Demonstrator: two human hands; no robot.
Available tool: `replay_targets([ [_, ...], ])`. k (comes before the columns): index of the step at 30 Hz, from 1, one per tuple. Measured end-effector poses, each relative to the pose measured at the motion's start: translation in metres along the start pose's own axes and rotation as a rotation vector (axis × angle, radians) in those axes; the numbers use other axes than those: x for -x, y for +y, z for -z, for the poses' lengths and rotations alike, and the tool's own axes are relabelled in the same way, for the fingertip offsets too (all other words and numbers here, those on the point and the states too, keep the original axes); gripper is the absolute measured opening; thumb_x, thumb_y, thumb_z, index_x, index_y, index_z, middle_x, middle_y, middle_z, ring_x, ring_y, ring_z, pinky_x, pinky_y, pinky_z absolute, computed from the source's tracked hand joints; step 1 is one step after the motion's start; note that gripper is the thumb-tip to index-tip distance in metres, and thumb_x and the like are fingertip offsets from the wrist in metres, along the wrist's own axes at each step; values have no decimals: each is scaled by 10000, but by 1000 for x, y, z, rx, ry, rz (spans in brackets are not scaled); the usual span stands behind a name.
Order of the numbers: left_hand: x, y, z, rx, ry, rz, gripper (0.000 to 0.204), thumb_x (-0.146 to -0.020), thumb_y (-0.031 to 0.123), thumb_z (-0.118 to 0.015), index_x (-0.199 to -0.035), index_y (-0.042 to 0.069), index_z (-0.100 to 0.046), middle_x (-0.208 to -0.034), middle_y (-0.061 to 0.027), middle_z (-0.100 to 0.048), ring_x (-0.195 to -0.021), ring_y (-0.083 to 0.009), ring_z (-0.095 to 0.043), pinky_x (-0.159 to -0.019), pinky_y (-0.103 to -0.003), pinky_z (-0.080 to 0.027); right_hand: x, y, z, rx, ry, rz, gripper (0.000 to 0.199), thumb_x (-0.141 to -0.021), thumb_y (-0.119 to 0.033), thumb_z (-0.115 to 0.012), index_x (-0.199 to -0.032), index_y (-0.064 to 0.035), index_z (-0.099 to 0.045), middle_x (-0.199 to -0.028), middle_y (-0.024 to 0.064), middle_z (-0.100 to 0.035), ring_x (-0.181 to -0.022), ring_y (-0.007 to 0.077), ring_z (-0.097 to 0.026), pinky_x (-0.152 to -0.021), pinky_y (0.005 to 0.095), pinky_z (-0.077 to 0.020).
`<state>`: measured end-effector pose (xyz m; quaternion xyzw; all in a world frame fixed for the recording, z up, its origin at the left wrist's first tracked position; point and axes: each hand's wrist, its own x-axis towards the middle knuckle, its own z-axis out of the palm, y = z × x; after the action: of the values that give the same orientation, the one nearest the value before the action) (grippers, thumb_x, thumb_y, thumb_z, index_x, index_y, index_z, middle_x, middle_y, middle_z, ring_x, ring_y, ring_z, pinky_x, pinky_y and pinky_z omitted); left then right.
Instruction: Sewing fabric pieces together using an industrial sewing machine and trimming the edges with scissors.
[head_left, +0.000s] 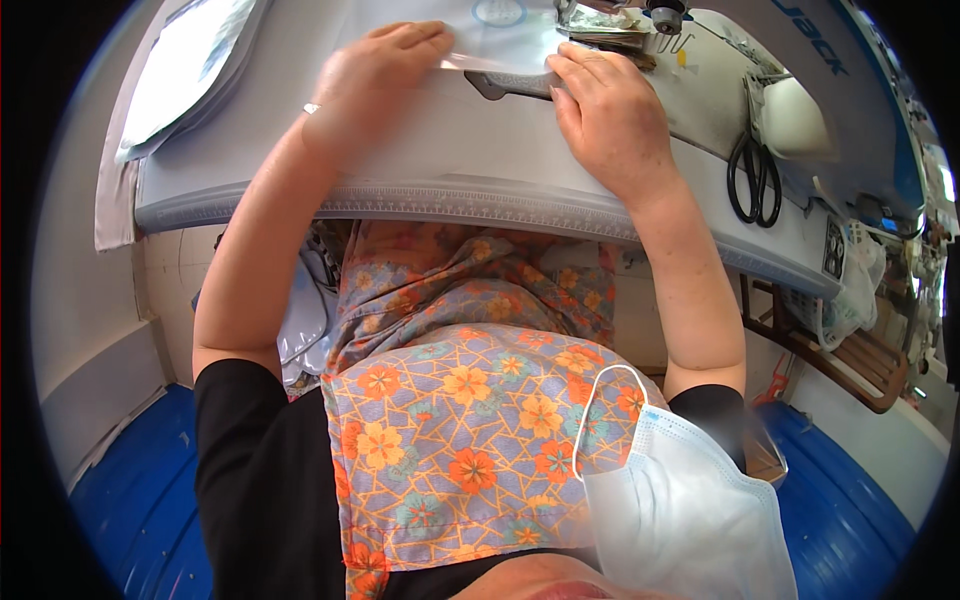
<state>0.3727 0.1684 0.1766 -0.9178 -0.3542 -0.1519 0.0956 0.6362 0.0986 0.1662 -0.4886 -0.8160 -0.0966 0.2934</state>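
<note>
A thin, shiny whitish plastic sheet [478,48] with a pale blue round print lies on the sewing machine table at the top of the view. On its left side rests my left hand [388,78], its fingers stretched out flat and its wrist smeared by motion; the thumb is hidden. My right hand [612,118] lies at the sheet's right near corner, fingers extended and thumb apart from them. A dark grey metal plate [512,84] shows from under the near edge of the sheet, between my hands. Just beyond my right hand is the sewing machine's presser area [600,18].
Black-handled scissors [753,180] lie right of my right arm. A stack of glossy sheets [190,75] sits at the far left. A ruler strip [480,205] runs along the table's near edge. The machine body [860,100] rises at the right. A face mask [690,500] hangs low.
</note>
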Motion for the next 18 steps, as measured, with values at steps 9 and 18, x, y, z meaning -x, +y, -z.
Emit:
replay_targets([
  [9, 13, -4, 4, -144, 91, -99, 277, -835, 97, -606, -1098, 43, -676, -1164, -50, -697, -1082, -224, -672, -867, -325, -579, -5, -9, 6, 55, -111, -14, 364, -906, -184, -662, -1255, -80, -662, -1289, 99, -649, -1182, 279, -588, -1010, 401, -485],
  [18, 22, 66, 14, -177, 95, -218, 230, -767, 163, -637, -969, 67, -690, -904, -33, -642, -860, -179, -646, -695, -301, -558, -1, -4, 1, 51, -96, -41, 380, -907, -189, -651, -1273, -86, -652, -1300, 98, -636, -1194, 282, -579, -1020, 405, -476],
])
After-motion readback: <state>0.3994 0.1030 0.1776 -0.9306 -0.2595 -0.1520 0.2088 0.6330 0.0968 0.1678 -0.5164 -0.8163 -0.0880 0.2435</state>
